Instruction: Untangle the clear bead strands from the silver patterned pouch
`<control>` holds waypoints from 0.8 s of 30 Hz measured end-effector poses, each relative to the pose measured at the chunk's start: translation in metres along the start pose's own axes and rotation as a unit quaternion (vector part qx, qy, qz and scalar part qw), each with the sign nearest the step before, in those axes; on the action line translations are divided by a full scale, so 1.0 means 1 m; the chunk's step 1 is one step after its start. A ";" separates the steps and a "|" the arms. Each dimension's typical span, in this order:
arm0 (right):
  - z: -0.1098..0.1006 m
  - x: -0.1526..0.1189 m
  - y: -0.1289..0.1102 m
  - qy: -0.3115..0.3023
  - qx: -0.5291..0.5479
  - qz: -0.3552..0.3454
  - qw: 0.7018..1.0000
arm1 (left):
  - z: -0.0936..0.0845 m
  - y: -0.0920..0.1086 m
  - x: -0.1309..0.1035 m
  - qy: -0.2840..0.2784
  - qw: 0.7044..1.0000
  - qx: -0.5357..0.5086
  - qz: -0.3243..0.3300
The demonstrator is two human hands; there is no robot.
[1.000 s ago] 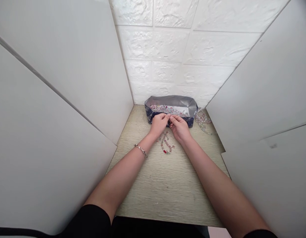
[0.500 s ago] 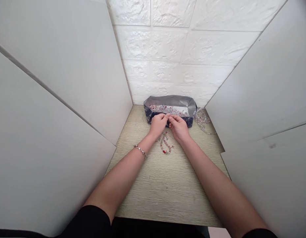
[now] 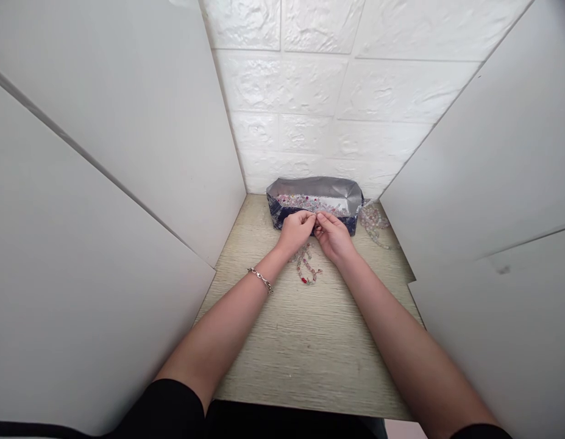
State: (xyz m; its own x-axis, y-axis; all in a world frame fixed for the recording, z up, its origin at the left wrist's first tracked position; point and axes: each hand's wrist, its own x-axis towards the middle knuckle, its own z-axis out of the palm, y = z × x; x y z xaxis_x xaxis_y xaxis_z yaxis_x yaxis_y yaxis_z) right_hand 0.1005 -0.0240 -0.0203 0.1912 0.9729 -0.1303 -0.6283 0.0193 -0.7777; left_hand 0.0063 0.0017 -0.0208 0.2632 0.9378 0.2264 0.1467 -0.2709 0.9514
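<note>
My left hand (image 3: 298, 233) and my right hand (image 3: 331, 236) meet fingertip to fingertip at the front wall of a dark blue box with a silvery lining (image 3: 275, 213). Both are closed in a pinch; whatever lies between the fingers is too small to make out. Just below them a strand of small pink, clear and red beads (image 3: 305, 272) lies curled on the wooden table. Its upper end runs up under my hands, out of sight. Loose beads (image 3: 297, 201) in similar colours cover the left and middle of the box floor.
More strung beads (image 3: 374, 221) lie in a heap right of the box, against the right panel. A white brick-pattern wall (image 3: 309, 128) stands behind the box. White panels rise on the left (image 3: 149, 122) and right (image 3: 469, 183). The table's (image 3: 300, 353) front edge is near my body.
My fingertips have shifted slightly, with the right hand a little lower and farther right. The box and the bead strand stay in place.
</note>
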 end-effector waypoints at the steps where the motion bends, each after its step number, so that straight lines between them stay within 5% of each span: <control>1: 0.000 0.000 0.000 -0.003 0.001 0.003 1.000 | 0.000 0.000 0.000 0.005 1.000 0.001 0.000; 24: -0.001 0.000 0.003 0.002 -0.027 -0.010 1.000 | -0.003 0.001 0.002 0.015 1.000 -0.007 -0.026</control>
State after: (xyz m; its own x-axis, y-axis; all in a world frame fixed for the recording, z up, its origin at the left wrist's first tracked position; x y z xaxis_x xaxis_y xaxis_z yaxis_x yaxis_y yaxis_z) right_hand 0.0994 -0.0239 -0.0231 0.2073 0.9713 -0.1165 -0.5825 0.0269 -0.8124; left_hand 0.0041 0.0043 -0.0186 0.2274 0.9566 0.1825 0.1466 -0.2189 0.9647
